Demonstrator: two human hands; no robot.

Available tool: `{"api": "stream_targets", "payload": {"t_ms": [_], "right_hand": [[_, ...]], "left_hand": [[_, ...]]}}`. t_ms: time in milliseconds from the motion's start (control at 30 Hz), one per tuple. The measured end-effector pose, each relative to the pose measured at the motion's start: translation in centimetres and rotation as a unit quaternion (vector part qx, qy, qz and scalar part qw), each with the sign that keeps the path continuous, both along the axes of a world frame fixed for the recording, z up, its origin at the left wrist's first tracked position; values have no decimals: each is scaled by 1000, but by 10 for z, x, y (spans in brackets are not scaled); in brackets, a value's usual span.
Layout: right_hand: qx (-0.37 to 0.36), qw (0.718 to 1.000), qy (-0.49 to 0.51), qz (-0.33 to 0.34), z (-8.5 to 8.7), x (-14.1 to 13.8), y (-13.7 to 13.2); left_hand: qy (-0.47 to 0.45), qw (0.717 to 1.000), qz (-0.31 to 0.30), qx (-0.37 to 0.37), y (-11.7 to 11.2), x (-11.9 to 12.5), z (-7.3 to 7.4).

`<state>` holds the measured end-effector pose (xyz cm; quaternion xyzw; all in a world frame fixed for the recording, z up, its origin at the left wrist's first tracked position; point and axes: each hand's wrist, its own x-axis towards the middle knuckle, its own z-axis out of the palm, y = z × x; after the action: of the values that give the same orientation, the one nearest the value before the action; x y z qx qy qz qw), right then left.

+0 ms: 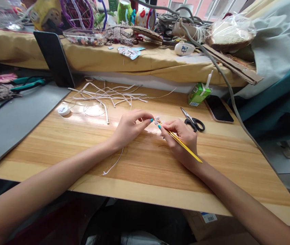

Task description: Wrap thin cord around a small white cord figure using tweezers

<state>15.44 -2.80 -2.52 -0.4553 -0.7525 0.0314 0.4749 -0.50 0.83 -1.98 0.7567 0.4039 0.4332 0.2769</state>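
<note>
Near the middle of the table, my left hand is closed in a pinch at the edge of a small white piece with curled loops. My right hand is closed around slim yellow tweezers, whose tips meet the same white piece. Fingertips partly cover the piece, so its full shape is hidden. A thin white cord trails on the table below my left hand. Black-handled scissors lie just beyond my right hand.
Loose white strips are tangled at the back, by a small round white container. A green drink carton and a phone sit back right. A tablet leans at the left. The cluttered ledge runs behind.
</note>
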Motion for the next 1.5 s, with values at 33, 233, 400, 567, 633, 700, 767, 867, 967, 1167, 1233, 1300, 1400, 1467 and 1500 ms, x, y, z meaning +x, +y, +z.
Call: {"api": "stream_targets", "payload": {"t_ms": [33, 233, 400, 567, 633, 700, 767, 867, 967, 1167, 1233, 1300, 1400, 1467, 1500], "right_hand": [[0, 1000, 4, 4, 0, 0, 0], [-6, 1000, 14, 20, -1, 0, 0], [-7, 999, 10, 38, -3, 1, 1], [8, 999, 1, 48, -3, 3, 2], [15, 998, -5, 56, -3, 3, 2], [17, 998, -11, 64, -3, 3, 2], [15, 997, -11, 71, -2, 4, 2], [6, 996, -7, 90, -1, 4, 2], [-4, 993, 0, 119, -1, 4, 2], [-16, 989, 8, 149, -1, 5, 2], [-18, 988, 4, 151, 0, 5, 2], [-20, 988, 3, 152, 0, 5, 1], [-26, 988, 8, 151, 0, 5, 1], [-28, 988, 11, 149, -1, 5, 1], [-28, 989, 11, 147, -1, 5, 1]], "left_hand": [[5, 1000, -3, 5, 0, 0, 0], [35, 999, -22, 31, -2, 0, 2], [77, 994, -36, 65, -1, 0, 2], [103, 982, -67, 146, 8, -5, -4], [112, 974, -72, 181, 11, -7, -7], [120, 969, -71, 205, 12, -8, -8], [127, 966, -70, 214, 12, -9, -8], [128, 968, -71, 204, 12, -9, -7], [120, 974, -73, 178, 13, -9, -6], [87, 990, -76, 83, 16, -10, -8], [70, 994, -76, 41, 17, -11, -9], [51, 995, -84, 9, 17, -11, -9], [33, 994, -99, -16, 17, -11, -8], [36, 995, -96, -19, 17, -11, -8], [42, 995, -89, -16, 17, -11, -7]]}}
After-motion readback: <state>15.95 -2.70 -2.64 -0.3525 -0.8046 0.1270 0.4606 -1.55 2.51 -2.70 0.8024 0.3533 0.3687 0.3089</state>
